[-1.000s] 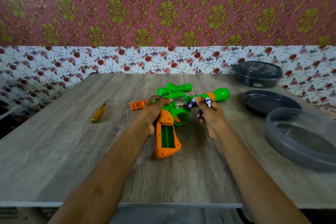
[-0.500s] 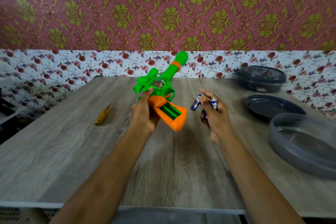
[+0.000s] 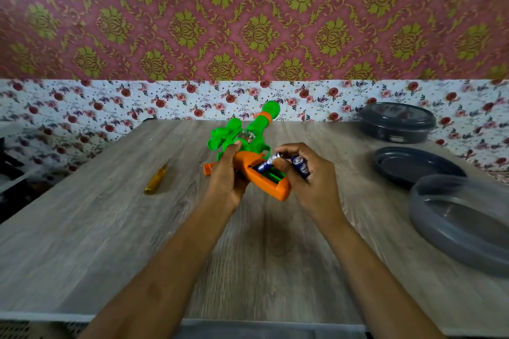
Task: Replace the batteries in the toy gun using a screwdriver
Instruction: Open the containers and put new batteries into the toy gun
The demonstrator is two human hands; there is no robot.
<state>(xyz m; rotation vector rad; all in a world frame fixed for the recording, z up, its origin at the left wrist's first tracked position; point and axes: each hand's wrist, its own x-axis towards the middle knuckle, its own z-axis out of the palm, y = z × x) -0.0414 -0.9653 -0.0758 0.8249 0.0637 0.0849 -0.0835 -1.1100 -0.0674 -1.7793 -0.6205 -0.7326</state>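
Nearest to us, the two forearms converge over the wooden bench (image 3: pixel 115 250) toward the work. Our left hand (image 3: pixel 227 173) is wrapped around the toy gun (image 3: pixel 248 146) where the green body meets the orange grip, holding it clear of the bench with the barrel angled up and away. Our right hand (image 3: pixel 308 176) is closed on two batteries: the first battery (image 3: pixel 268 164) is pinched at the fingertips and tipped into the open battery compartment (image 3: pixel 271 175) in the grip, while the second battery (image 3: pixel 300 165) is tucked against the palm. The risks, as we judge them, follow from this crowded grasp: the spare cell may slip out and roll across the bench as the fingers press the first one home, and the first may seat with its polarity reversed (no terminal markings can be made out here). A loosened left grip would let the gun swing or drop. Farther out, a small orange piece (image 3: pixel 208 167), probably the compartment cover, lies behind the left hand, and the yellow screwdriver (image 3: pixel 156 181) rests well to the left; either could be knocked away before closing. The dark containers (image 3: pixel 418 165) stand at the far right.
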